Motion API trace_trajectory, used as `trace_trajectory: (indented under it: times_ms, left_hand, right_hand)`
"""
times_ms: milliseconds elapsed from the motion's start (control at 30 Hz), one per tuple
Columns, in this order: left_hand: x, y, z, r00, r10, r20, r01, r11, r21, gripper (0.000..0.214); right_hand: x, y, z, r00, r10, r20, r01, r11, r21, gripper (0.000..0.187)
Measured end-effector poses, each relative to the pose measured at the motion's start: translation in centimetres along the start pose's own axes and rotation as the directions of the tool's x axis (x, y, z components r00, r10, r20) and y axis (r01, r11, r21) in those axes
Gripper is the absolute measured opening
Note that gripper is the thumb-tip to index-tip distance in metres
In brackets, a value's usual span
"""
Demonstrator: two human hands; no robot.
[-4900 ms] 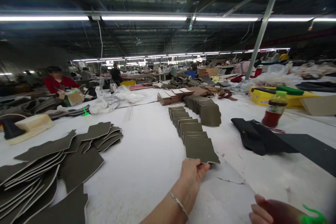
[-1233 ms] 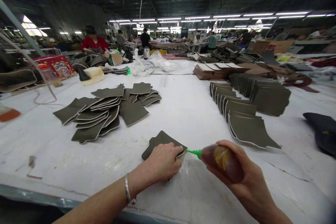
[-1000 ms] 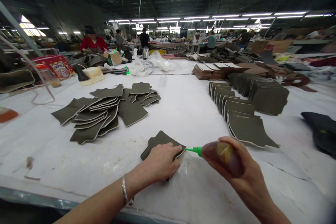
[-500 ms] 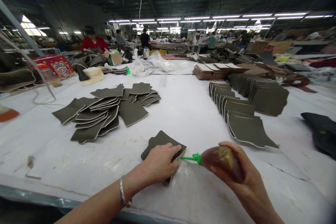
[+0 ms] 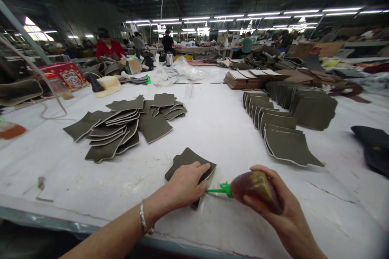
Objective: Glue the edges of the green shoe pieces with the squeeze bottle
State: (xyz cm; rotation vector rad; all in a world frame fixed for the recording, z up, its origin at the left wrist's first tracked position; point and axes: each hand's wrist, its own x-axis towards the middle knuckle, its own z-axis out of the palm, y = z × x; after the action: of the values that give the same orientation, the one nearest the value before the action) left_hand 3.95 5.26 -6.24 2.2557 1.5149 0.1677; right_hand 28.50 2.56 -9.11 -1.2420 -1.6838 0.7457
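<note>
My left hand is on a dark olive leather-like piece with a pale cut edge, fingers on top and thumb at its right edge. My right hand is wrapped round a squeeze bottle of amber-brown liquid, tilted on its side. Its thin green nozzle points left, with the tip at the piece's right edge near my left thumb. Whether liquid is coming out cannot be made out. A loose heap of similar olive pieces lies to the left, beyond my left hand.
Overlapping olive pieces stand in rows at the right, with brown stacks behind. A black item lies at the far right. Another bottle lies at the left edge. Plastic bags sit at the back. People work farther off.
The nozzle tip has moved slightly left and down along the piece's edge, close to my left thumb. My left hand stays on the piece. The view has shifted a little.
</note>
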Motion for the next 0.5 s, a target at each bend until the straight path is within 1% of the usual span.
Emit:
trace_trajectory:
  times_ms: [67, 200, 300, 433, 500]
  left_hand:
    - [0.0, 0.0, 0.0, 1.000, 0.000, 0.000, 0.000, 1.000, -0.008, 0.051]
    - [-0.1, 0.0, -0.1, 1.000, 0.003, -0.002, -0.003, 1.000, -0.007, 0.052]
    - [-0.2, 0.1, 0.0, 1.000, -0.002, -0.005, 0.002, 1.000, -0.004, 0.053]
    - [-0.3, 0.3, 0.1, 1.000, -0.019, 0.004, 0.019, 1.000, -0.003, 0.053]
    - [-0.3, 0.3, 0.2, 1.000, -0.020, 0.002, 0.020, 1.000, 0.000, 0.054]
  right_hand:
    - [-0.2, -0.3, 0.2, 1.000, 0.019, -0.018, -0.019, 1.000, 0.008, 0.045]
    - [-0.6, -0.5, 0.7, 0.997, 0.066, 0.045, -0.069, 0.995, 0.077, 0.048]
    - [-0.8, -0.4, 0.7, 0.997, 0.074, 0.027, -0.076, 0.993, 0.091, 0.046]
    - [-1.1, -0.7, 0.9, 0.991, 0.127, 0.051, -0.133, 0.979, 0.156, 0.048]
    - [-1.2, -1.1, 1.1, 0.989, 0.149, 0.020, -0.150, 0.972, 0.180, 0.047]
